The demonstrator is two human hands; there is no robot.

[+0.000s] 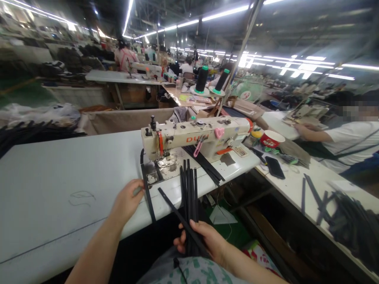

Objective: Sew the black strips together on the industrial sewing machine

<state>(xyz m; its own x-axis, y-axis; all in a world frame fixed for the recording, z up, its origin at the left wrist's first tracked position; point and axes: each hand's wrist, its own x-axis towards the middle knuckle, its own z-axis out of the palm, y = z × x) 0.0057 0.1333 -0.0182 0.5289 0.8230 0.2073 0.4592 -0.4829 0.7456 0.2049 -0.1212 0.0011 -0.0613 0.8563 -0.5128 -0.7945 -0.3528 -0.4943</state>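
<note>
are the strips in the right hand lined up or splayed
Partly splayed: one strip slants left, its tip apart from the bunch in the right hand.

White ceiling tubes [225,13] glared overhead; the held black strips [191,201] looked fairly sharp, while the outer edges smeared and stretched.

The person wears a pale grey garment [204,270] patterned in bold green, a thin dark cord [178,266] lying on its front. Both forearms [99,244] are bare.
</note>
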